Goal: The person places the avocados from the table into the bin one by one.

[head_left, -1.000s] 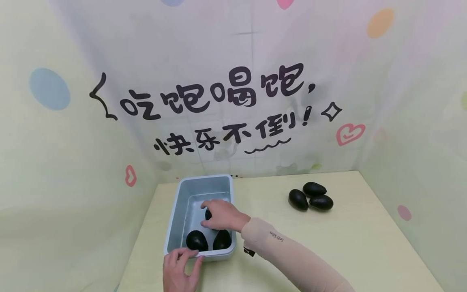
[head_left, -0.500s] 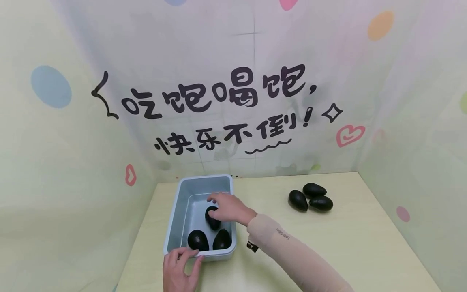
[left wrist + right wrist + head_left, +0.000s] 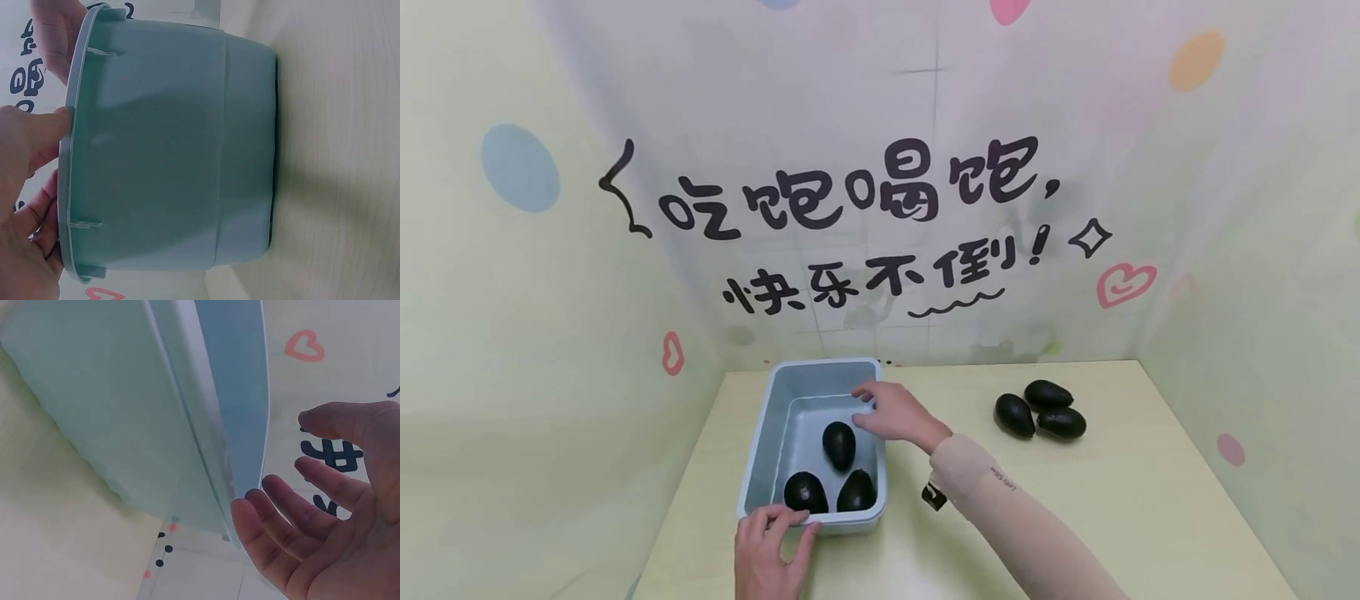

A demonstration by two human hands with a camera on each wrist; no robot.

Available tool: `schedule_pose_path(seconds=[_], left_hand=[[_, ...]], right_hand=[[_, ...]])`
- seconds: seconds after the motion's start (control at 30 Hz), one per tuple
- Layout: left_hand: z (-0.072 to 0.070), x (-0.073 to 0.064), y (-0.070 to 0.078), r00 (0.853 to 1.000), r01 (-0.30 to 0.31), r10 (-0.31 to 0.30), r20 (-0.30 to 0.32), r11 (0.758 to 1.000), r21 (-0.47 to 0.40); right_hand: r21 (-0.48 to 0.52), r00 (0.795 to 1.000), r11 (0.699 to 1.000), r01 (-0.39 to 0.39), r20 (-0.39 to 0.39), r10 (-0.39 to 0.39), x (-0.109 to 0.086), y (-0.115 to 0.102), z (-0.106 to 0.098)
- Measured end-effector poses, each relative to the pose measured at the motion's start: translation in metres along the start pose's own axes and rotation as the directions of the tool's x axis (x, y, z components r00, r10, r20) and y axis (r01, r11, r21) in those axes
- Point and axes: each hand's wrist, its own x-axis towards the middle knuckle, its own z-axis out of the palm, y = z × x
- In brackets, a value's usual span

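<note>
- My read: this is a load-the-tub job, caught between pieces, about halfway if all the avocados are meant for the blue tub (image 3: 823,383).
- Three are in it already: the middle avocado (image 3: 839,446) towards the right wall, plus a near-left avocado (image 3: 806,492) and a near-right avocado (image 3: 856,492) up by the near wall.
- The other three are bunched on the far right of the surface (image 3: 1120,508): a left-hand one (image 3: 1014,415), a far one (image 3: 1048,393) and a near one (image 3: 1062,423).
- So I'd say the next move calls for lifting clear of the rim, swinging right and picking one off that bunch, ideally without rolling its neighbours.
- The right hand (image 3: 895,411) holds nothing. Fingers loose and spread, slightly bent, thumb well apart, palm turned left over the tub's right rim. Can't tell if the lowest finger brushes the rim.
- That arm slants in from the near right, in a long beige sleeve (image 3: 1030,533).
- The left hand (image 3: 769,554) pinches the near rim, thumb outside and fingers over the top, probably to steady the tub. It's low, coming straight in from the near edge.
</note>
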Motion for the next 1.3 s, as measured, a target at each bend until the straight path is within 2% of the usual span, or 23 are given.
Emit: schedule_pose_path(seconds=[0.33,0.63,0.87,1.0,1.17,1.3], left_hand=[[-0.001,0.001,0.000,1.000,0.015,-0.016,0.009,1.000,0.007],[0.001,0.001,-0.002,1.000,-0.017,0.016,-0.026,1.000,-0.011],[0.000,0.000,0.000,1.000,0.008,-0.008,-0.003,1.000,0.008],[0.000,0.000,0.000,1.000,0.001,-0.001,-0.010,1.000,0.004],[0.000,-0.001,0.000,1.000,0.008,-0.008,-0.008,1.000,0.009],[0.000,-0.001,0.001,1.000,0.026,-0.026,0.002,0.999,0.025]], right_hand=[[0.041,0.999,0.999,-0.022,-0.037,0.023,-0.001,0.015,-0.007],[0.014,0.993,0.997,-0.071,-0.097,0.072,0.000,0.036,-0.008],[0.031,0.984,0.988,-0.153,-0.091,0.155,-0.006,0.051,-0.008],[0.036,0.975,0.978,-0.206,-0.082,0.208,-0.010,0.060,-0.007],[-0.012,0.966,0.971,-0.237,-0.107,0.234,-0.013,0.075,-0.003],[-0.084,0.967,0.968,-0.235,-0.118,0.225,-0.018,0.087,0.002]])
